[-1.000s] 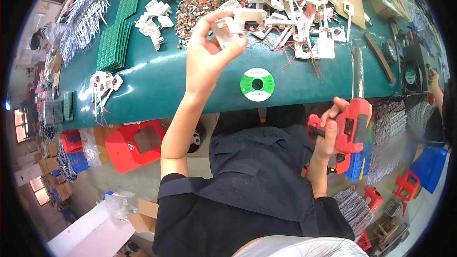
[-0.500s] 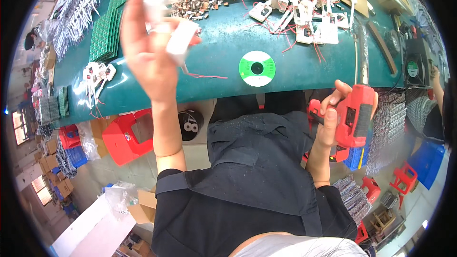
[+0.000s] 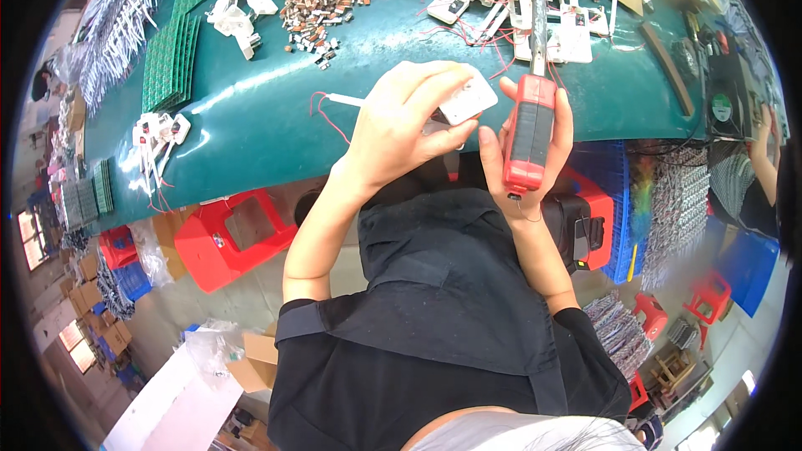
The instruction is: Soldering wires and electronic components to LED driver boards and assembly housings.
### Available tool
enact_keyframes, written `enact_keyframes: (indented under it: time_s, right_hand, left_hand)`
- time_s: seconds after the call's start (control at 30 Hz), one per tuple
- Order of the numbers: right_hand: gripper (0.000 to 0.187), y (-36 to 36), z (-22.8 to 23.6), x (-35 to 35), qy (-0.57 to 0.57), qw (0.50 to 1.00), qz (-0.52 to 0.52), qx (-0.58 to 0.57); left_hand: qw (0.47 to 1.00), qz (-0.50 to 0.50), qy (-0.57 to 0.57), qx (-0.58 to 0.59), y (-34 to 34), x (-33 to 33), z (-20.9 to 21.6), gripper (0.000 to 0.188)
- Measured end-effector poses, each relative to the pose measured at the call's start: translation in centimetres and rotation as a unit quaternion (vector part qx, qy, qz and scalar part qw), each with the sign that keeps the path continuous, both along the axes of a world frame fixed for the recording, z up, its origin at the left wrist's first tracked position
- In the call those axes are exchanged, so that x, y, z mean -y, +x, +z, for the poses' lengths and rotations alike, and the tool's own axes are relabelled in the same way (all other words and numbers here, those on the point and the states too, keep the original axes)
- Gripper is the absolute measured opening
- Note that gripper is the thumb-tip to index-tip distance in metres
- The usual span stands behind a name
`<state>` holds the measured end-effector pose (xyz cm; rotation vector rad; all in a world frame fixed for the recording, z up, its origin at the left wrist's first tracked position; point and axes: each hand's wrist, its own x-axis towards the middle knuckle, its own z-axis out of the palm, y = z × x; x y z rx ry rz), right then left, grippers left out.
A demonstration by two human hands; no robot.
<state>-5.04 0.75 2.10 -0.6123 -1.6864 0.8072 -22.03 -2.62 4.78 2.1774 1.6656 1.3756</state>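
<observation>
My left hand [image 3: 399,123] is closed around a white plastic casing [image 3: 469,102], low over the front edge of the bench. A thin white stick [image 3: 342,100] and a looped red wire [image 3: 322,113] stick out to its left. Just right of it, my right hand [image 3: 522,154] grips a red-and-black hand tool [image 3: 530,129] whose long, narrow shaft [image 3: 539,33] points away from me. Its exact kind is not clear. The casing and the tool are close together, and I see no contact between them.
On the green bench [image 3: 276,129] lie small brown-and-silver parts [image 3: 322,0], white casings with red wires [image 3: 576,33], loose white pieces [image 3: 242,12] and green circuit boards [image 3: 171,63]. A wooden strip [image 3: 668,71] lies at right. Red stools [image 3: 225,242] stand below.
My left hand has come from the far left to the middle with the white casing. My right hand has moved the tool left and farther over the bench. The green-and-white disc is now hidden.
</observation>
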Motion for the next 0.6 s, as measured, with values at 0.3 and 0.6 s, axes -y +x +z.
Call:
enact_keyframes:
  time_s: [0.3, 0.6]
  right_hand:
    - [0.077, -0.3, 0.6, -0.2, 0.009, 0.999, -0.007, 0.037]
    - [0.086, -0.5, 0.9, -0.3, 0.01, 0.998, -0.008, 0.065]
  left_hand:
    - [1.0, 0.017, -0.013, 0.009, -0.8, 1.5, -0.1, 0.058]
    - [0.995, 0.098, -0.025, 0.005, -1.4, 4.0, -1.5, 0.035]
